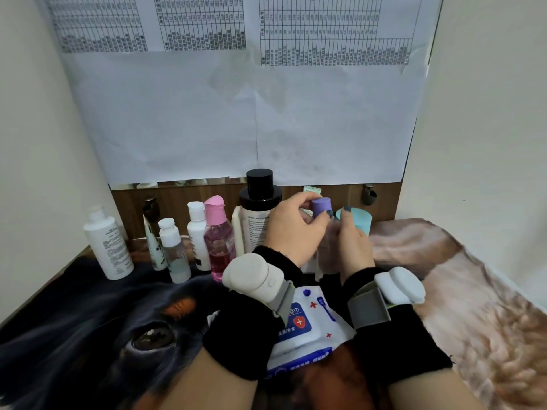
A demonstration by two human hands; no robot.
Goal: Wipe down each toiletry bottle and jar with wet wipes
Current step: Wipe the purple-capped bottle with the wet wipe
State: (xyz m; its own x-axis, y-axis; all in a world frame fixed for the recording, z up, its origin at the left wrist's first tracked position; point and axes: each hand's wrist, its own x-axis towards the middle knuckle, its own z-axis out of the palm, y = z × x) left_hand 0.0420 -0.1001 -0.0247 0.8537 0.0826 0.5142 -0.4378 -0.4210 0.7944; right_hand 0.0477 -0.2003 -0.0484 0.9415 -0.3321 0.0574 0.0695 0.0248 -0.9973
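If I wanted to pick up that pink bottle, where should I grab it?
Probably by the pink flip cap and neck of the pink bottle, coming from above. It stands upright, hemmed in by a white bottle on its left and the tall black-capped bottle on its right, so the sides look crowded.

The small bottle has a purple cap. Just right of it, a jar is light blue. On the left, one bottle is pink with a pink cap. The tall bottle has a black cap. The near wipes pack is white and blue with red crosses.
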